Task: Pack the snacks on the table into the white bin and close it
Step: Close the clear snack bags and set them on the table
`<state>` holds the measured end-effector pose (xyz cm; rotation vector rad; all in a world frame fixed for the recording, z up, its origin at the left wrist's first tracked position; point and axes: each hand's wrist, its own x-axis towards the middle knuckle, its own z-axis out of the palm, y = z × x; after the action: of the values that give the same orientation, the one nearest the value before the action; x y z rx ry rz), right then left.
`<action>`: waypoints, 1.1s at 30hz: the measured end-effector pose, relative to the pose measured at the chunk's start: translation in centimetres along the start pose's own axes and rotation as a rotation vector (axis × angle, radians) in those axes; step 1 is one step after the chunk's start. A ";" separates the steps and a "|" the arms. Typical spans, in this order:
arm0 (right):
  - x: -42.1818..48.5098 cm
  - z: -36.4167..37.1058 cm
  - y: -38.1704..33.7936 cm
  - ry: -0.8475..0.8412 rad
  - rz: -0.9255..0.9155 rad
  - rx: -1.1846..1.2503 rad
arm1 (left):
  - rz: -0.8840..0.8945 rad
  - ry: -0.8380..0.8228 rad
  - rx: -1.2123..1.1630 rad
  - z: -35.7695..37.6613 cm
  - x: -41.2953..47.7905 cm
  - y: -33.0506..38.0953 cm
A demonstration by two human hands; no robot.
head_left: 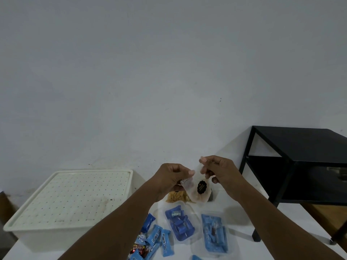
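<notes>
Held: clear pouch, black label, pinched at its top by our left hand and right hand, above the table's far side.
White bin: left, lid on.
Blue packets: near, unpacked.
Step, we judge: packing barely begun. Next: lift lid, drop pouch in.

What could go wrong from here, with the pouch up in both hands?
1. The lid is on the white bin, and both the left hand and right hand pinch the clear pouch; nothing can go in until one hand lets go.
2. The pouch seems held only by its upper edge, so it may slip onto the snacks below.
3. The loose blue packets lie under the left forearm; a reach toward the bin could scatter them.
</notes>
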<state>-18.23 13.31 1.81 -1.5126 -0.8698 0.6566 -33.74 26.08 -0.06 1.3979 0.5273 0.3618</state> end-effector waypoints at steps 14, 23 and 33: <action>0.9 -1.3 2.5 -0.030 0.095 0.230 | -0.019 0.082 -0.027 1.9 1.9 -1.4; 4.3 -5.1 4.2 0.163 0.233 0.388 | 0.045 0.334 0.094 2.5 5.2 -3.8; 9.3 -7.7 9.1 0.115 0.393 0.382 | 0.012 0.206 0.388 5.5 11.3 -9.7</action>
<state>-5.37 16.54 -5.41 -1.3618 -0.3315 0.9517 -22.01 26.16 -10.68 1.7484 0.7885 0.4317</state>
